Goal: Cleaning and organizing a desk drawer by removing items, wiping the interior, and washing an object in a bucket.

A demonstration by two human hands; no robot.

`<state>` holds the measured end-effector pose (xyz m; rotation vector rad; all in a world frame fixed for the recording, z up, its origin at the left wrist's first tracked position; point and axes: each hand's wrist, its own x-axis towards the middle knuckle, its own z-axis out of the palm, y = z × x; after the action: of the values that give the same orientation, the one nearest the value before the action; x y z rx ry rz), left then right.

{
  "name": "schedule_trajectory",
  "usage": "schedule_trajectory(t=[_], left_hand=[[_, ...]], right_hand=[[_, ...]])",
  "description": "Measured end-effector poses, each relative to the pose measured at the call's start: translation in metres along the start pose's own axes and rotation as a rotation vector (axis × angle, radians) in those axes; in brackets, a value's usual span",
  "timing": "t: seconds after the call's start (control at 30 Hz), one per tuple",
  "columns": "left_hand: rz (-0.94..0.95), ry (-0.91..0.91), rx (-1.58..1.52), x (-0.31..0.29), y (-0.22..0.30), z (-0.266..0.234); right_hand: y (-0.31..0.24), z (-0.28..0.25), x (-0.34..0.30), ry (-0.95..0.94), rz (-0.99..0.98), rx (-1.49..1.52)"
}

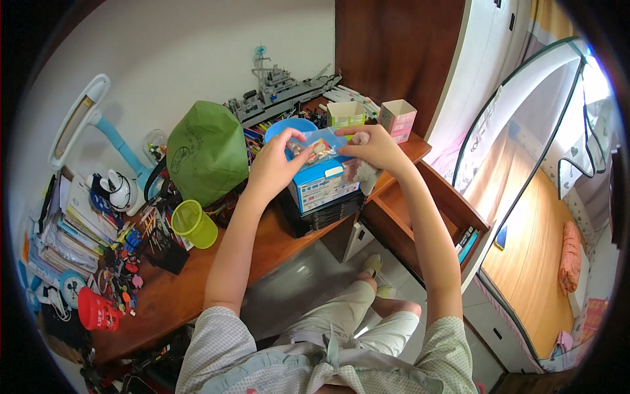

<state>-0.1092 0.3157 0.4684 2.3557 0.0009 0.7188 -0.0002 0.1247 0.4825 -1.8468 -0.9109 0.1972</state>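
Observation:
Between my two hands is a clear plastic bag point(320, 150) with small coloured pieces inside. My left hand point(278, 163) pinches its left side with thumb and fingers. The bag's right upper edge is gripped by my right hand point(379, 150). A fluffy grey thing point(366, 176) hangs beside the right fingers; I cannot tell whether they hold it. Just below the bag sits a blue and white box point(328, 186), resting on a black box point(314, 224) at the desk's edge. Behind the left fingers shows a blue round container point(289, 125).
A green fabric bag point(207, 154) and a yellow-green basket point(195, 224) stand left on the wooden desk point(259, 253). Behind are a grey model ship point(282, 92) and two small cartons, one green point(346, 114), one pink point(397, 118). An open drawer point(420, 217) juts out at right.

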Motion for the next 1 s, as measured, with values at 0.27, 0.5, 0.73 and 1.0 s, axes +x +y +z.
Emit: schedule_trajectory(t=[0.27, 0.5, 0.73, 1.0], left_hand=[[0.021, 0.159, 0.236, -0.004, 0.024, 0.002], [0.254, 0.141, -0.091, -0.014, 0.085, 0.039], [0.259, -0.208, -0.331, -0.04, 0.108, 0.145], [0.173, -0.506, -0.22, -0.049, 0.092, 0.269]], right_hand=[[-0.001, -0.018, -0.018, 0.11, -0.02, -0.135], [0.019, -0.054, -0.069, 0.302, 0.154, 0.342], [0.068, -0.077, -0.15, 0.589, 0.313, 0.515], [0.132, -0.123, -0.248, 0.545, 0.592, 0.498]])
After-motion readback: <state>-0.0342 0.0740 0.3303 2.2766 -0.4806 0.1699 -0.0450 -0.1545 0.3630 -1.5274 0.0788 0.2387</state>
